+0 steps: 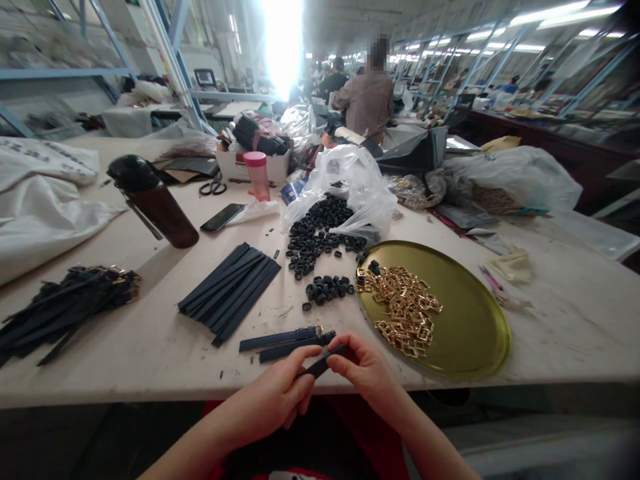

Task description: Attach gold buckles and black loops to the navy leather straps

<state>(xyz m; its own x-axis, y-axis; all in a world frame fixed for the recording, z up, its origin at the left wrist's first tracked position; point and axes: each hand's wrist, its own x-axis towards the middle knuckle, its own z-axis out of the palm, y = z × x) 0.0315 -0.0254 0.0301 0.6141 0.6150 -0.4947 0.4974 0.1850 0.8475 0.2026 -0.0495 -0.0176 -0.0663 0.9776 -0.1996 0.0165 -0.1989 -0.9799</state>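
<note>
Strap (319, 366) held btwn LH (291, 381), RH (364, 365)

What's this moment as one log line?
left hand: holds dark strip | right hand: pinches same strip | beyond: small black rings | right side: gold-coloured tray holding metal buckles

- a factory workshop, by its look
- long ceiling lights (550, 13) and blue metal frames (65, 73)
- a worktable (565, 320) bearing piled dark straps (230, 287) and gold buckles (403, 307)
</note>
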